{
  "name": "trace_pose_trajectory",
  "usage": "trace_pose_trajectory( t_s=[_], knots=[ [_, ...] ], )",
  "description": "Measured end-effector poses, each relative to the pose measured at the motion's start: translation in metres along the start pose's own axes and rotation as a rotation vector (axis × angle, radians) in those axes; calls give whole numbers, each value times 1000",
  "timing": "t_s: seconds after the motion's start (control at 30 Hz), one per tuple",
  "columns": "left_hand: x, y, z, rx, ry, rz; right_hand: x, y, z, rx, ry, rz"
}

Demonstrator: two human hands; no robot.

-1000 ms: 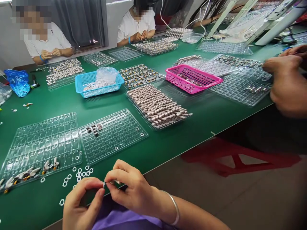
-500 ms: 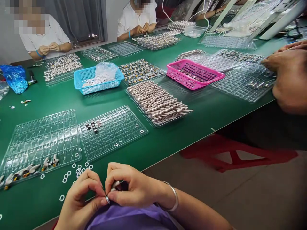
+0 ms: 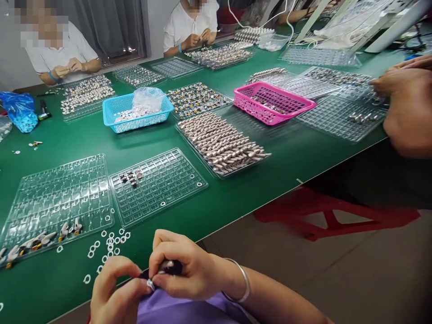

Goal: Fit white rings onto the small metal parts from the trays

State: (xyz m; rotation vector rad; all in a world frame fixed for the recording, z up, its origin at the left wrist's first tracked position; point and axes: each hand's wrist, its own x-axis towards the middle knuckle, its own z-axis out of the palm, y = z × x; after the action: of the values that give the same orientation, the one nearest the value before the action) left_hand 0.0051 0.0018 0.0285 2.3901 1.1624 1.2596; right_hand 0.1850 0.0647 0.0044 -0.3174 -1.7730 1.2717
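Over the near table edge, my left hand (image 3: 116, 285) and my right hand (image 3: 189, 265) meet in front of the purple clothing. A tiny silvery-white piece (image 3: 150, 284) lies at their fingertips; its exact kind is too small to tell. My left thumb presses it, with the forefinger curled just above. My right thumb and forefinger pinch at its other side. Inside the curl of my right fingers sits a dark piece with a pale, shiny part (image 3: 168, 265), partly hidden. Loose white rings (image 3: 110, 241) lie on the table just beyond my left hand.
Two clear compartment trays (image 3: 162, 193) (image 3: 64, 189) lie ahead, one with several earbud shells (image 3: 64, 228) along its near edge. Beyond are a tray of stacked pale stems (image 3: 221, 141), a blue basket (image 3: 135, 123) and a pink basket (image 3: 270, 114). Co-workers' hands (image 3: 405, 94) are at the right; a red stool (image 3: 313, 216) stands below.
My left hand has dropped slightly and its forefinger has lifted off the tiny piece, uncovering more white rings. My right hand has tilted, showing more of the dark piece.
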Motion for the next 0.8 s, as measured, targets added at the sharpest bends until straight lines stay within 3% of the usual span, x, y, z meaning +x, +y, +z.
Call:
trace_pose_trajectory(
  t_s=[0.13, 0.27, 0.43, 0.63, 0.8],
  knots=[
    [-9, -6, -3, 22, 0, -27, -1, 0, -1, -75, 114, -7],
    [-17, -36, -25, 212, -133, -177, -3, 7, -12, -64, 308, 117],
    [21, -84, -41, 367, -333, -327, -2, 23, -20, 184, 335, 386],
    [91, -130, -6, 400, -358, -308, 0, 29, -19, -14, 312, 444],
    [113, -143, 12, 369, -383, -309, -3, 28, -24, -96, 287, 426]
  ],
)
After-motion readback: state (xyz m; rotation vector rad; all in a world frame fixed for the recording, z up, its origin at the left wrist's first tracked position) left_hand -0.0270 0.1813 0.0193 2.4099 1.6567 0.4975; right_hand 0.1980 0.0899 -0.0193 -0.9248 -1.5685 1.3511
